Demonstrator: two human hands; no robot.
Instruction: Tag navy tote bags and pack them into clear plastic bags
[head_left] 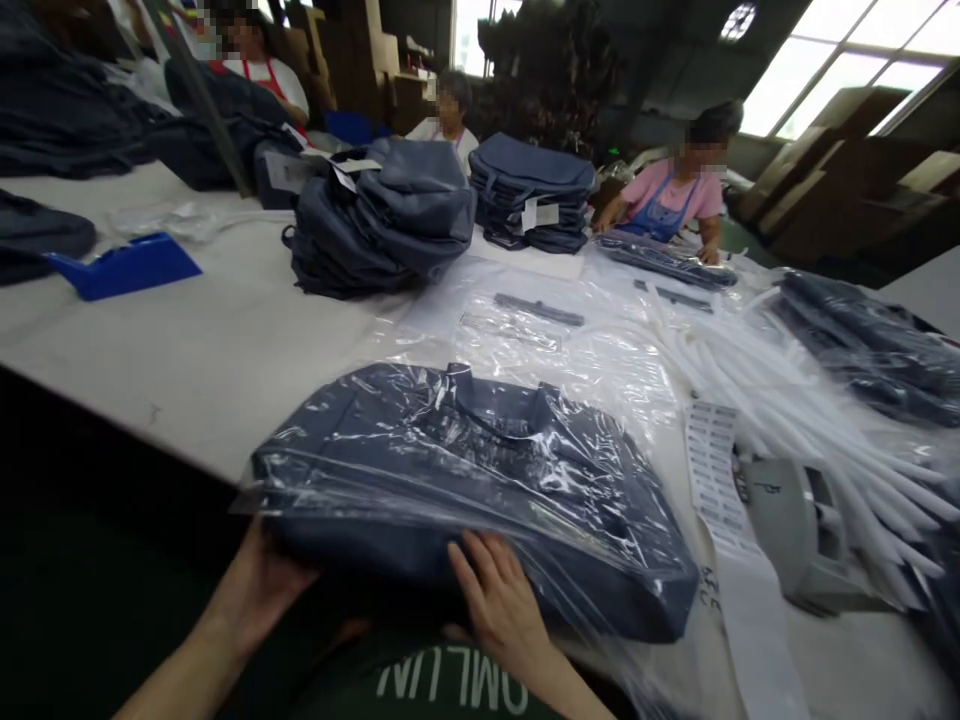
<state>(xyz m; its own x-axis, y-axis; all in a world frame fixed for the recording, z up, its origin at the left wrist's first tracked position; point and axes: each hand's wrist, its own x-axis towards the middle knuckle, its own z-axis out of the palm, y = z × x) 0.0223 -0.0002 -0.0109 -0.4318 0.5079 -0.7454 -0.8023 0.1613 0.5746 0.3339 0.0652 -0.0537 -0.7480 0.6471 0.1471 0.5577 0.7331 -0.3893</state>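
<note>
A navy blue bag [420,440] with handles lies on its side at the table's near edge, mostly inside a clear plastic bag [592,480]. Its near side shows below the edge of the plastic. My left hand [259,585] grips the near left corner of the navy bag, with some fingers hidden beneath it. My right hand [499,595] rests on the near side, right of the middle, fingers stretched out along the surface and plastic.
Flat plastic bags [525,310] lie beyond. A stack of navy bags [382,220] stands farther back. To the right are white foam rods [787,410], a label strip [720,490] and a grey dispenser [795,530]. A blue dustpan [131,268] lies left. A co-worker [667,195] handles a wrapped bag.
</note>
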